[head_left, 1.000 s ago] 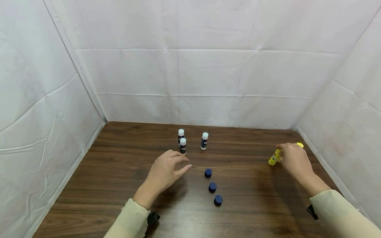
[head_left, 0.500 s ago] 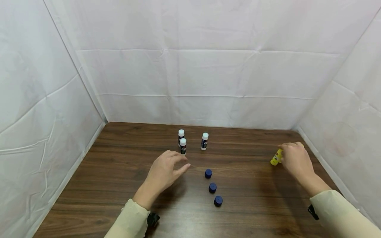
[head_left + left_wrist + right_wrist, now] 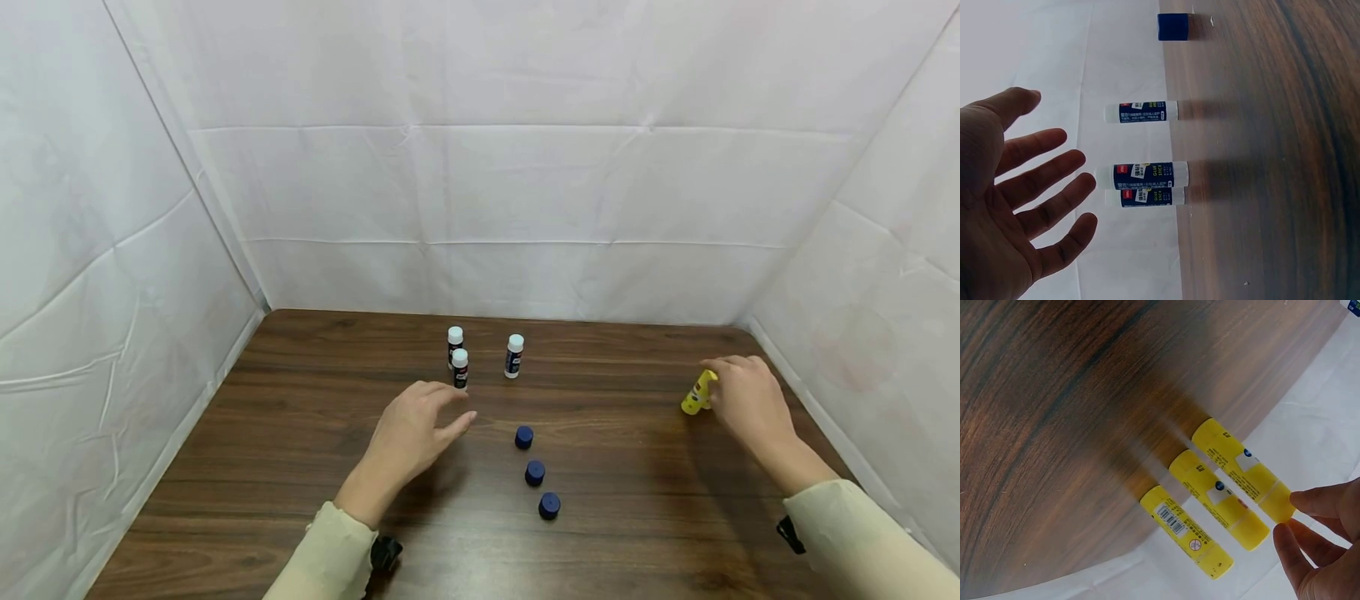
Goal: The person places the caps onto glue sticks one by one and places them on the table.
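Note:
My right hand (image 3: 750, 404) pinches the yellow cap end of a yellow glue stick (image 3: 1241, 465), which stands upright on the table. Beside it, in the right wrist view, two more yellow glue sticks (image 3: 1219, 500) stand in a row; in the head view my hand hides them. My left hand (image 3: 408, 429) hovers over the table with fingers loosely spread and holds nothing. Just beyond its fingertips stands a dark blue glue stick with a white cap (image 3: 461, 371). Another white-capped glue stick (image 3: 454, 340) is partly behind that one, and a third (image 3: 513, 357) stands to the right.
Three short dark blue cylinders, like caps (image 3: 535, 473), stand in a slanting line between my hands. The dark wood table (image 3: 300, 400) ends at white cloth walls (image 3: 525, 183) at the back and both sides.
The yellow glue stick in my right hand has shifted slightly right and become more upright. A yellow end seen beyond that hand is now hidden. My left hand has barely moved.

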The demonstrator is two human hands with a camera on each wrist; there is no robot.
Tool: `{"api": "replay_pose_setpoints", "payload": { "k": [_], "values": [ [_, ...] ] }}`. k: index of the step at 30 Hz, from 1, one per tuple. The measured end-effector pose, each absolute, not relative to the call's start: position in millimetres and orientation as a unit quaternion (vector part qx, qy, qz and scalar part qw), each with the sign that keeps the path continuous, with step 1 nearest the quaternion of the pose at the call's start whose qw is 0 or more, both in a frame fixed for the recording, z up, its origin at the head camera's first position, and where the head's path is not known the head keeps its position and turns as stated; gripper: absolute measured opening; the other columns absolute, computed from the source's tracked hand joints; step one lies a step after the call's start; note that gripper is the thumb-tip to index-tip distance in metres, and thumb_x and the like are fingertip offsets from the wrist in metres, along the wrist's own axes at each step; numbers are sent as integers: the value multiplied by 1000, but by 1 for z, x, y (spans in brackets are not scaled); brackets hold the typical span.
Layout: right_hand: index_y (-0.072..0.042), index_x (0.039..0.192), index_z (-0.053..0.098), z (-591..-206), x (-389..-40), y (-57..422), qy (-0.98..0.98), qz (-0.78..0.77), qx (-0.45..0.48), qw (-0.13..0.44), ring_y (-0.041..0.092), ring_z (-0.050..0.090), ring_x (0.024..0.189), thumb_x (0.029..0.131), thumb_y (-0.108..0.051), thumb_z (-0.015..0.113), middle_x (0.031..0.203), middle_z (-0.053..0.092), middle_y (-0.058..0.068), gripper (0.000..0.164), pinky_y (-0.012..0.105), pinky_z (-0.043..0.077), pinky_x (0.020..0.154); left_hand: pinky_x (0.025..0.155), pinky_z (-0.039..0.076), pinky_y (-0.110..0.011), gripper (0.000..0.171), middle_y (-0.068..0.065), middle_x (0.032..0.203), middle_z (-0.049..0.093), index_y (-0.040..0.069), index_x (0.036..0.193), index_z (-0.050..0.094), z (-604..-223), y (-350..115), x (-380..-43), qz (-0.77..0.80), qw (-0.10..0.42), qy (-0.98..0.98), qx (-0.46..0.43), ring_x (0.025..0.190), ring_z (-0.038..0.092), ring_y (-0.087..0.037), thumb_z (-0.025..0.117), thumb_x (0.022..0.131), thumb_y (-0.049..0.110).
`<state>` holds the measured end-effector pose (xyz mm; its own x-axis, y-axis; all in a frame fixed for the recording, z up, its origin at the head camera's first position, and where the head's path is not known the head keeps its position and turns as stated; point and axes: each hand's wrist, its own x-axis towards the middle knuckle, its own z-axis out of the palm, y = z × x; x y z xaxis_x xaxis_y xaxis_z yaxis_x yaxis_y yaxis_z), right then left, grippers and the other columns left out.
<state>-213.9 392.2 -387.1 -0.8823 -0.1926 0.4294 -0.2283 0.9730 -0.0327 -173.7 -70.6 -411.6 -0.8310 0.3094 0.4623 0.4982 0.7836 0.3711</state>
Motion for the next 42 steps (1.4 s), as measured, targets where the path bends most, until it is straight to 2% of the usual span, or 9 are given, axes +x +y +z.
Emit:
{"api": "replay_pose_setpoints", "payload": {
  "k": [8, 13, 18, 24, 32, 37, 42],
  "values": [
    [5, 115, 71, -383, -205, 383, -964, 77, 98, 234, 51, 59, 102, 84, 4, 70, 112, 68, 31, 31, 63, 47, 85, 90, 57, -40, 32, -2, 115, 73, 15, 116, 77, -413, -71, -176, -242, 181, -932, -200, 108, 67, -22, 74, 94, 38],
    [3, 113, 72, -384, -194, 357, -951, 92, 123, 268, 47, 63, 95, 80, 5, 75, 109, 70, 28, 33, 60, 50, 76, 93, 56, -42, 34, -2, 119, 72, 17, 118, 75, -412, -71, -176, -246, 160, -939, -177, 111, 67, -23, 73, 94, 40],
    [2, 112, 73, -388, -183, 324, -942, 96, 145, 286, 44, 65, 95, 78, 2, 81, 109, 71, 24, 35, 58, 53, 74, 95, 55, -45, 35, -3, 122, 71, 17, 119, 75, -413, -72, -179, -257, 145, -943, -151, 114, 66, -26, 72, 95, 41],
    [-1, 117, 72, -388, -171, 296, -943, 111, 154, 272, 43, 64, 104, 83, -6, 81, 116, 71, 22, 35, 58, 53, 82, 100, 52, -48, 40, -5, 128, 69, 14, 125, 73, -416, -74, -184, -287, 115, -944, -116, 120, 64, -28, 72, 95, 41],
    [-3, 124, 70, -389, -159, 279, -945, 143, 141, 260, 43, 64, 111, 87, -12, 79, 123, 69, 20, 39, 59, 53, 85, 104, 49, -50, 50, -5, 136, 65, 17, 136, 66, -418, -75, -193, -324, 47, -942, -76, 127, 60, -29, 68, 96, 47],
    [-5, 126, 70, -390, -153, 270, -946, 158, 135, 247, 40, 65, 108, 88, -14, 79, 126, 69, 18, 41, 53, 55, 76, 97, 52, -51, 53, -6, 135, 66, 17, 139, 63, -419, -75, -197, -342, 29, -938, -53, 121, 63, -29, 67, 96, 49],
    [-5, 128, 69, -393, -147, 262, -950, 163, 128, 234, 37, 66, 107, 88, -17, 80, 127, 68, 17, 43, 50, 55, 74, 95, 53, -51, 55, -5, 136, 66, 16, 140, 62, -421, -76, -201, -360, 18, -932, -42, 119, 65, -28, 67, 97, 49]
  ]
}}
